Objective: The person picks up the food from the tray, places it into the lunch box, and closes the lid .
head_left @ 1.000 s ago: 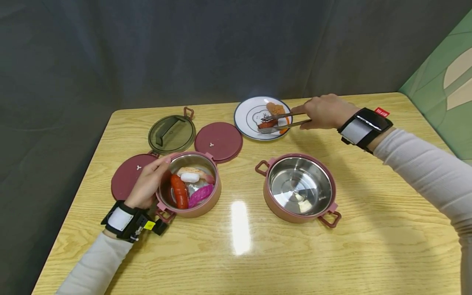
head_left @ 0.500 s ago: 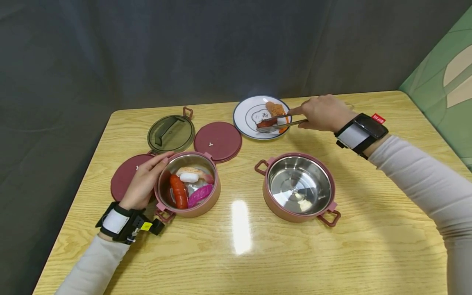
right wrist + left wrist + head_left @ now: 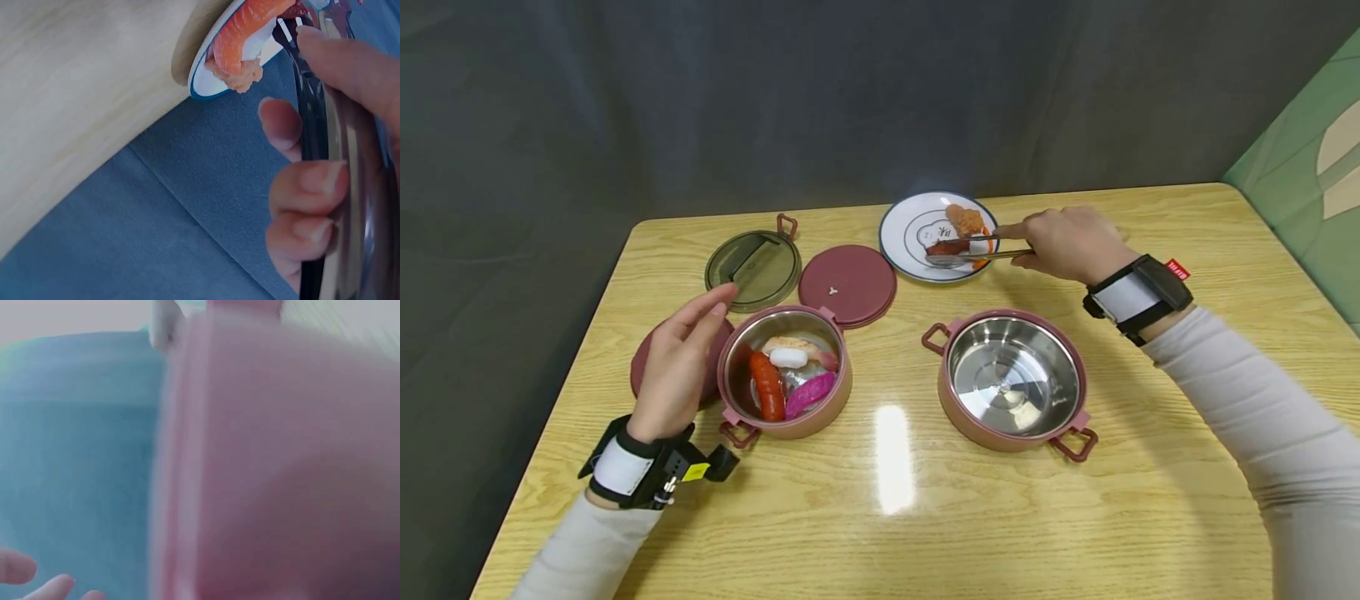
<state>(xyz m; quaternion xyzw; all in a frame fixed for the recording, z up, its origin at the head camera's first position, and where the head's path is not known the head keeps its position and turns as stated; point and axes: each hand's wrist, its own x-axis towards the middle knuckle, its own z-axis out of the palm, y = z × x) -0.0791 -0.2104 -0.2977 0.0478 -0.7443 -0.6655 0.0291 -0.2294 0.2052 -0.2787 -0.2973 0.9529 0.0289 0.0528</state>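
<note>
My right hand (image 3: 1067,242) grips metal tongs (image 3: 340,187), with fingers curled round the arms. Their tips lie on either side of a dark reddish-brown food piece (image 3: 946,247) on the blue-rimmed white plate (image 3: 901,233). Fried-looking food (image 3: 964,220) and an orange-and-white piece (image 3: 234,31) share that plate. My left hand (image 3: 672,371) hovers left of a pink pot (image 3: 808,423), fingers loosely extended, holding nothing. Inside this pot are a red sausage (image 3: 767,385), a purple piece (image 3: 810,394), a white piece (image 3: 788,357) and a shrimp-like piece (image 3: 826,359).
A second pink pot (image 3: 958,421), its steel bottom bare, stands at centre right. Behind the left pot lie a dark-red round lid (image 3: 850,279) and a translucent olive lid (image 3: 760,279) with a handle. Another dark-red lid (image 3: 642,367) is partly under my left hand.
My left hand has come off the left pot's rim and moved slightly left and toward me. The tongs have stayed at the reddish-brown piece, drawing closer together around it.
</note>
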